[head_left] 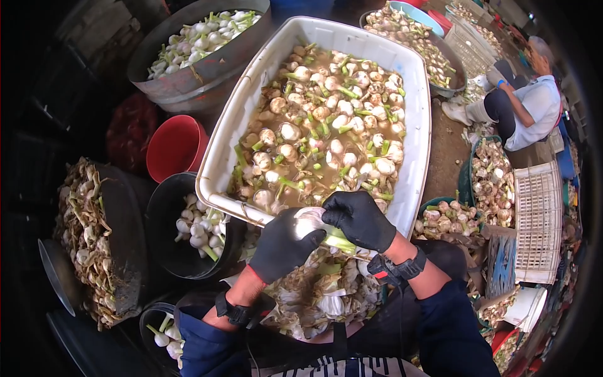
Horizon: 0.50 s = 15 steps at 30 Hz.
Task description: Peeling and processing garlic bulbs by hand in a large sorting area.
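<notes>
Both my hands wear black gloves and meet over the near rim of a white plastic tub (313,29). My left hand (285,242) grips a whitish garlic bulb (308,221) with a thick green stem (340,241) pointing right. The fingers of my right hand (360,221) are bent against the bulb's upper right side, at its skin; what they pinch is hidden. Inside the tub, garlic bulbs with cut green stems (346,108) float in brown water. Below my hands lies a heap of peeled-off garlic skins (330,301).
At left stand a black bucket (155,226) of white bulbs, a red bucket (172,148) and a tilted container of husks (85,235). A large metal tub (202,77) of garlic stands behind. At right are garlic basins (464,181), a white crate (537,221) and a seated person (532,103).
</notes>
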Motion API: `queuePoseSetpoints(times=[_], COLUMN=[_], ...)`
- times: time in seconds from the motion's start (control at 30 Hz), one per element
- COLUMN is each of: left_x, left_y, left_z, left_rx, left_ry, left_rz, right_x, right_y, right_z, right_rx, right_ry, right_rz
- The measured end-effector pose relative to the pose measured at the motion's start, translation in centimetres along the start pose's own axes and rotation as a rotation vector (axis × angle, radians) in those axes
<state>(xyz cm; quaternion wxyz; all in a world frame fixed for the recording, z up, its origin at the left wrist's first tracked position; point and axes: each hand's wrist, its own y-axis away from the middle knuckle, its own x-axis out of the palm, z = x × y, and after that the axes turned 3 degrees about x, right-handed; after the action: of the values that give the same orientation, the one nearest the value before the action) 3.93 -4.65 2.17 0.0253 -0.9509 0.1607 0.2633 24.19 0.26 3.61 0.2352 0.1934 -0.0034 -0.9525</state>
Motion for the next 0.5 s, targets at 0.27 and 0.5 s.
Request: queuePoseSetpoints(times=[0.27,0.5], left_x=[0.3,-1.2], left_y=[-0.3,0.8], left_z=[1.0,1.3], left_rx=[0.014,0.175], left_ry=[0.326,0.330], left_rz=[-0.147,-0.099], right_x=[1.3,0.5], right_y=[-0.3,-0.2], right_z=[-0.8,-2.4], right_rx=[0.038,-0.094], right_ry=[0.003,0.173], right_rz=[-0.180,-0.338])
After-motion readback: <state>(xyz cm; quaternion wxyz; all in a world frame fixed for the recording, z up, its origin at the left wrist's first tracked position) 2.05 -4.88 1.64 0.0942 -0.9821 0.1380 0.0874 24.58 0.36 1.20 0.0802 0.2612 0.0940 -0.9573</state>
